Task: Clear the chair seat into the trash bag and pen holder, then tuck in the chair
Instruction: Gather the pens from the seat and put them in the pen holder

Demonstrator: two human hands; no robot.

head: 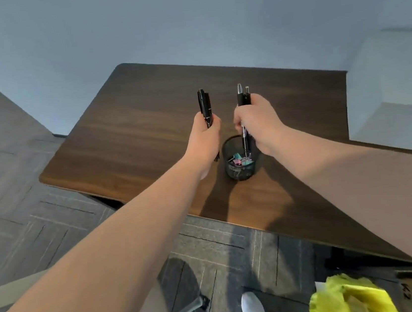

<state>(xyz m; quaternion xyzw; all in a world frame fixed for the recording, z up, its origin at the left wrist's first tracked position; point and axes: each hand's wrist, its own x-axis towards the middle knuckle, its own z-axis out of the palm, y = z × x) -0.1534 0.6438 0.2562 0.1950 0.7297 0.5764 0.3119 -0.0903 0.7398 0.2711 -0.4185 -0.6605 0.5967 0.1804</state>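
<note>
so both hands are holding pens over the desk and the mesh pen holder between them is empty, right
Not quite. The head view shows the mesh pen holder is not empty: coloured binder clips lie at its bottom. The rest holds: the left hand and right hand each have pens in their grip over the desk, with the holder between them.

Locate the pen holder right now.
In the head view the black mesh pen holder stands on the wooden desk near its front edge, just below and between the left hand and right hand, which each grip pens.
</note>
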